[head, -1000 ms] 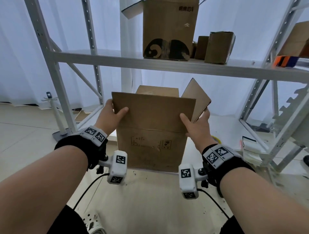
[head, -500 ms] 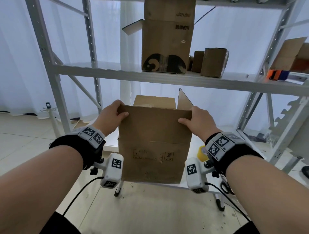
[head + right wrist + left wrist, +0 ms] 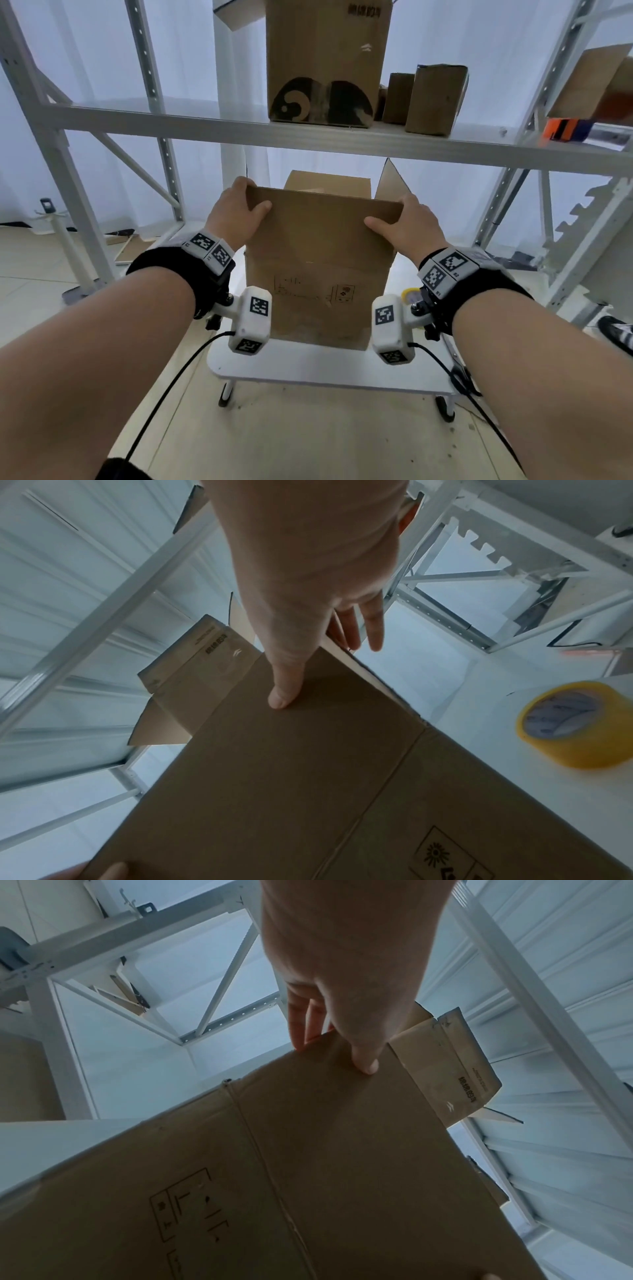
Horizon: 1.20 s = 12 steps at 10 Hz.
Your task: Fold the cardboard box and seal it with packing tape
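Here, 2 bare hands hold the top edge of an upright cardboard box [image 3: 317, 270]. The left hand [image 3: 236, 214] pinches the near flap [image 3: 322, 226] at its upper left corner, thumb on the near face and fingers [image 3: 303, 1020] hooked behind the edge. The right hand [image 3: 406, 226] grips the upper right corner the same way, thumb in front, fingers [image 3: 363, 623] behind. Both grips are narrow, closed on thin board.

The box stands on a small white table [image 3: 308, 366], its printed handling symbols facing the person. The top is not closed: the near flap stands up, a far flap [image 3: 329, 185] shows behind it, and a right side flap [image 3: 388, 183] sticks up at an angle.

A roll of yellowish packing tape [image 3: 575, 723] lies on the table just right of the box, untouched.

Behind stands a white metal rack [image 3: 308, 133], its shelf carrying a tall carton [image 3: 323, 61] and smaller boxes [image 3: 435, 97].

The box looks empty and light, so it may slide or tip when pushed. The board is stiff but bends readily at the scored creases; holding near the corners, as now, should give the best control for folding the flap down.
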Each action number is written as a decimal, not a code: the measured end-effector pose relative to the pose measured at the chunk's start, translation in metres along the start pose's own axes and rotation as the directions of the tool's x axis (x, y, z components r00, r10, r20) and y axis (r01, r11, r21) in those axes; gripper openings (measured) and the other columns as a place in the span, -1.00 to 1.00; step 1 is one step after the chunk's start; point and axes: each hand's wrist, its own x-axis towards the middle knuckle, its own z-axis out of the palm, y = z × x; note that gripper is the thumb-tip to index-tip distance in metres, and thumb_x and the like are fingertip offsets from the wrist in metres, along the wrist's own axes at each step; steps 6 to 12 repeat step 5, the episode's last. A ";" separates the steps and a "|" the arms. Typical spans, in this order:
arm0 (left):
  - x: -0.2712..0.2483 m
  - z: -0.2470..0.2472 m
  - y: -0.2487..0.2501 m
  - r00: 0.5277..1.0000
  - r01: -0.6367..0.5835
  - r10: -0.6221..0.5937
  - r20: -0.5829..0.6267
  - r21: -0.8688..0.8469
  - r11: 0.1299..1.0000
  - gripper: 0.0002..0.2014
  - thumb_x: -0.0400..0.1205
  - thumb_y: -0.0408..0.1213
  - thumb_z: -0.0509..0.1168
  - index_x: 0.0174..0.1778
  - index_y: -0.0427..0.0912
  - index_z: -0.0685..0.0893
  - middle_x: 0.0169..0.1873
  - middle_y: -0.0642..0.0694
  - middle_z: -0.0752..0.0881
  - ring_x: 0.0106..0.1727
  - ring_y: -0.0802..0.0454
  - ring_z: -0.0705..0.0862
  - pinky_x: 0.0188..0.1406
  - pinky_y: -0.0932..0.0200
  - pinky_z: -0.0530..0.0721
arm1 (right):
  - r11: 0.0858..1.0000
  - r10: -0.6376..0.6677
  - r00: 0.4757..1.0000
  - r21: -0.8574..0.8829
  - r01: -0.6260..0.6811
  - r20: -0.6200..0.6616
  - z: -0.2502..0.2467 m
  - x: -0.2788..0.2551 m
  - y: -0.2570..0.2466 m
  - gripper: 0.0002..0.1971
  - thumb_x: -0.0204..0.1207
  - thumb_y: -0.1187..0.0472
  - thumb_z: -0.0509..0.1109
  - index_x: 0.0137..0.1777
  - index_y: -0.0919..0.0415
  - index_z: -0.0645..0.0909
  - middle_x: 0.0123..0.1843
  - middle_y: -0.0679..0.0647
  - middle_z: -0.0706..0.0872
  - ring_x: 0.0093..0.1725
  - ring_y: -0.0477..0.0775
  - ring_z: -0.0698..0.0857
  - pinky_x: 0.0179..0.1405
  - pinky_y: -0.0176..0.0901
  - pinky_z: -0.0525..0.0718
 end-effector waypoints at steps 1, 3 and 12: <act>-0.002 -0.002 -0.002 1.000 -0.017 0.017 0.001 0.019 1.000 -0.61 0.68 -0.04 0.22 0.30 -0.23 0.41 0.13 -0.20 0.61 0.10 -0.16 0.60 0.06 0.02 0.57 | 0.998 0.017 0.999 0.053 -0.019 0.040 0.000 0.003 0.005 -0.16 0.37 -0.28 0.47 0.49 0.25 0.34 0.35 0.23 0.54 0.33 0.26 0.55 0.34 0.17 0.55; -0.013 -0.009 0.006 0.999 0.018 -0.020 0.025 0.100 0.995 -0.57 0.68 0.00 0.19 0.31 -0.26 0.40 0.17 -0.25 0.60 0.05 -0.14 0.59 0.05 0.00 0.58 | 0.991 -0.004 1.000 0.131 0.003 0.007 -0.004 -0.008 0.005 -0.25 0.44 -0.08 0.50 0.52 0.21 0.28 0.41 0.23 0.46 0.36 0.24 0.52 0.38 0.10 0.51; -0.032 -0.028 0.027 0.996 0.056 -0.050 -0.071 0.086 0.995 -0.46 0.68 0.09 0.15 0.47 -0.18 0.34 0.37 -0.29 0.47 0.24 -0.21 0.60 0.23 -0.07 0.55 | 0.997 -0.077 0.996 -0.006 0.077 -0.054 -0.030 -0.029 -0.009 -0.29 0.50 -0.04 0.45 0.54 0.20 0.24 0.43 0.29 0.39 0.40 0.30 0.43 0.33 0.05 0.45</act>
